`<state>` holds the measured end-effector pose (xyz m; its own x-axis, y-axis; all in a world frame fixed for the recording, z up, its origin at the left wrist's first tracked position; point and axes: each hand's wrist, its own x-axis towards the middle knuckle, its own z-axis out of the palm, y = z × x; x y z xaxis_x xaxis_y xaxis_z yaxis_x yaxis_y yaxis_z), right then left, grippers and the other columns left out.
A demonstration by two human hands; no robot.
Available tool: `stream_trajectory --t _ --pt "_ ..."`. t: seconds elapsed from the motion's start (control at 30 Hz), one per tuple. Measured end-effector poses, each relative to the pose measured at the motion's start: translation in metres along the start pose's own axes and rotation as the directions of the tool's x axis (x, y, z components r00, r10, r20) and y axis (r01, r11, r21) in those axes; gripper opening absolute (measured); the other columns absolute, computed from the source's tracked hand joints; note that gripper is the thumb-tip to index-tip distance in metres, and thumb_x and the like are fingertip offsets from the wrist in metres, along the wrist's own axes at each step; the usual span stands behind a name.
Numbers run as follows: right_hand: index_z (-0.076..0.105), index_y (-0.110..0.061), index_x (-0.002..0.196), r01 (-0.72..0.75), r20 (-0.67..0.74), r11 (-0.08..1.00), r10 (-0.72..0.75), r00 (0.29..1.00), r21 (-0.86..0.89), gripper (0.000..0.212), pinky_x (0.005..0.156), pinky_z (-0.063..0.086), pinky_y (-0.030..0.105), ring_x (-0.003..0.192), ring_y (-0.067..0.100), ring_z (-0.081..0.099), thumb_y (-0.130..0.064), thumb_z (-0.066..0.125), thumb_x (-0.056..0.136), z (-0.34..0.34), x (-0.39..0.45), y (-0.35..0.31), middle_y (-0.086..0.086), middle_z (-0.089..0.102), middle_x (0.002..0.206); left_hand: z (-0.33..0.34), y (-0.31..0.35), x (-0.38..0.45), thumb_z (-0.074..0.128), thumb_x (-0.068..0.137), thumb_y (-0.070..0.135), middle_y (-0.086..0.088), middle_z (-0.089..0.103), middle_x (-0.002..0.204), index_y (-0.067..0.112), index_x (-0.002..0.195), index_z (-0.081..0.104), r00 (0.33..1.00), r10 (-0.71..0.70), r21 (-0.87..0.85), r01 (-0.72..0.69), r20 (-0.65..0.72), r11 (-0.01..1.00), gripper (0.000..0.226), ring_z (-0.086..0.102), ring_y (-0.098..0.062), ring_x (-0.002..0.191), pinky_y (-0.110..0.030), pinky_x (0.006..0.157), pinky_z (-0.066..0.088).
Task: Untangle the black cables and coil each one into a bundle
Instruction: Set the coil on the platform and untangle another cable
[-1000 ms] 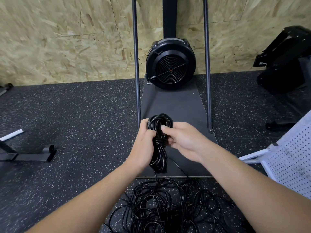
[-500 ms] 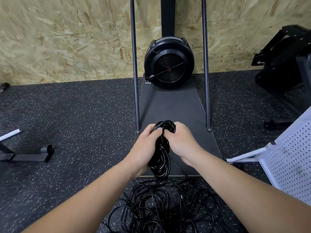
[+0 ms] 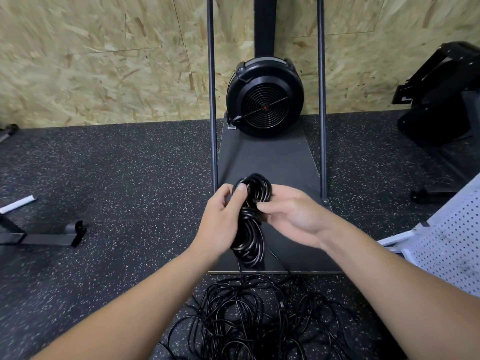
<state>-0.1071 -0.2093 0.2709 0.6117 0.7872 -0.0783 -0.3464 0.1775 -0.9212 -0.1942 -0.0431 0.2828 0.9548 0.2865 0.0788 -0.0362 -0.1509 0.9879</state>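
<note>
The left hand [image 3: 220,222] gripped the coiled cable bundle [image 3: 250,224] at its cinched waist, above the tangled cables [image 3: 249,318] on the floor. The right hand [image 3: 288,214] pinched its upper loops. The wrap probably needed steady tension so the loops stayed gathered.

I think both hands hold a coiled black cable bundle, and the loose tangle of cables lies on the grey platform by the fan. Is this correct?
Not quite. The head view shows both hands, left and right, holding the bundle, but the loose tangle lies on the speckled floor, in front of the platform.
</note>
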Motion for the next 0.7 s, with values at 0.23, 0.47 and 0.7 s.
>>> stream_trajectory --t 0.23,0.47,0.7 --pt "0.058 0.009 0.146 -0.007 -0.109 0.999 0.001 0.994 -0.051 0.047 0.109 0.039 0.055 0.123 0.034 0.051 -0.013 0.069 0.105 -0.001 0.004 0.01 0.038 0.056 0.15 -0.003 -0.01 0.001 0.057 0.103 0.07 -0.024 0.078 0.108 0.015 0.111 0.076 0.985 -0.166 -0.118 0.169 0.037 0.979 0.058 0.075 -0.046 0.109 -0.069 0.102 0.056" --pt "0.065 0.003 0.133 0.009 -0.232 0.992 -0.038 0.972 -0.126 0.035 0.071 0.044 0.035 0.097 0.03 0.052 -0.016 0.072 0.105 0.016 0.006 0.02 0.014 0.069 0.11 -0.004 -0.01 -0.002 0.043 0.11 0.067 -0.015 0.079 0.105 0.017 0.111 0.07 0.993 -0.118 0.055 0.118 0.013 0.992 0.057 0.077 -0.045 0.097 -0.065 0.089 0.062" --pt "0.069 -0.004 0.131 0.036 -0.334 0.986 -0.089 0.938 -0.162 0.023 0.067 0.051 0.031 0.094 0.022 0.071 -0.012 0.065 0.11 0.015 0.001 0.008 0.014 0.079 0.119 -0.004 0.008 -0.013 0.068 0.106 0.009 -0.019 0.074 0.125 0.026 0.145 0.054 0.956 -0.102 -0.182 0.156 0.274 0.971 0.044 0.075 -0.034 0.105 -0.048 0.102 0.061"
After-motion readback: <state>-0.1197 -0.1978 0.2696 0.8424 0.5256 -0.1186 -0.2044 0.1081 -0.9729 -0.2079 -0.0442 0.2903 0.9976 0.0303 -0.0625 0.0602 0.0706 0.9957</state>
